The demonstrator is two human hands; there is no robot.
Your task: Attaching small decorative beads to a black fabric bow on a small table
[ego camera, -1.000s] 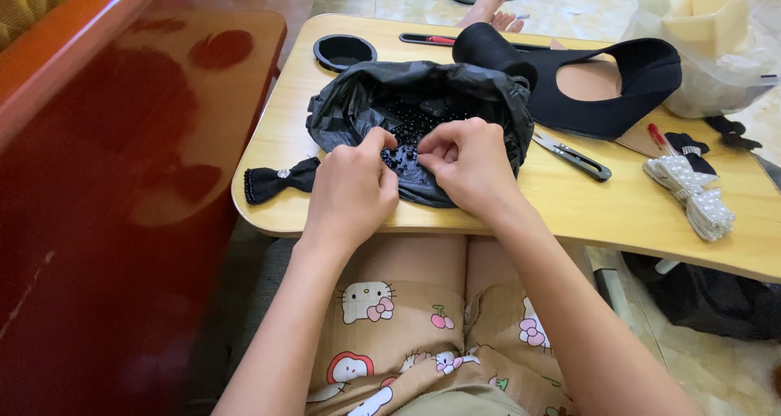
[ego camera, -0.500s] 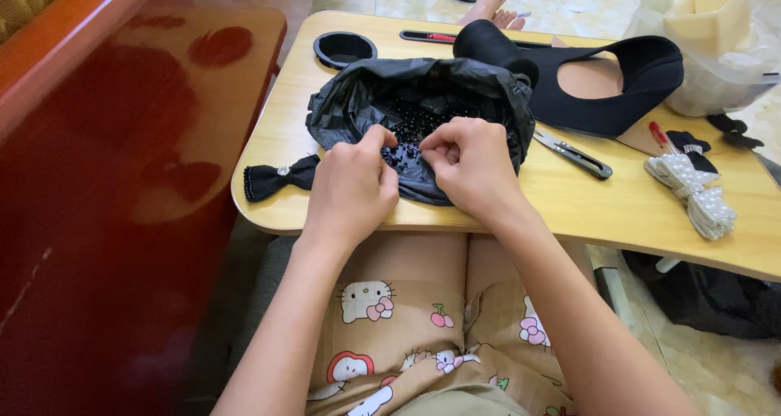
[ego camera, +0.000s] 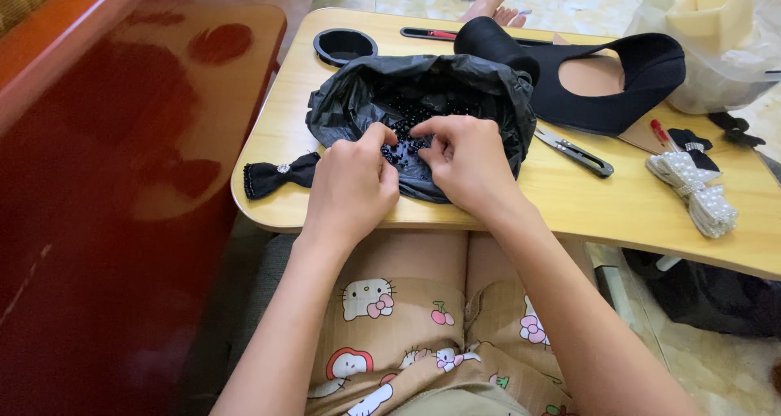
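Observation:
A crumpled black plastic bag (ego camera: 455,82) lies open on the low wooden table (ego camera: 569,204), with several small dark beads (ego camera: 403,135) inside it. My left hand (ego camera: 350,184) and my right hand (ego camera: 468,160) rest on the bag's near edge, fingertips pinched together over the beads. Whether a bead sits between the fingers cannot be made out. A small black bow (ego camera: 277,174) lies just left of my left hand.
A black shoe upper (ego camera: 602,78) lies behind the bag, a round black cap (ego camera: 345,46) at back left, a thread snipper (ego camera: 573,150) to the right, a white beaded strip (ego camera: 691,190) further right. A red glossy cabinet (ego camera: 106,180) stands on the left.
Both hands stay at the bag's near edge; the fingertips have shifted slightly among the beads. The view has tilted down a little.

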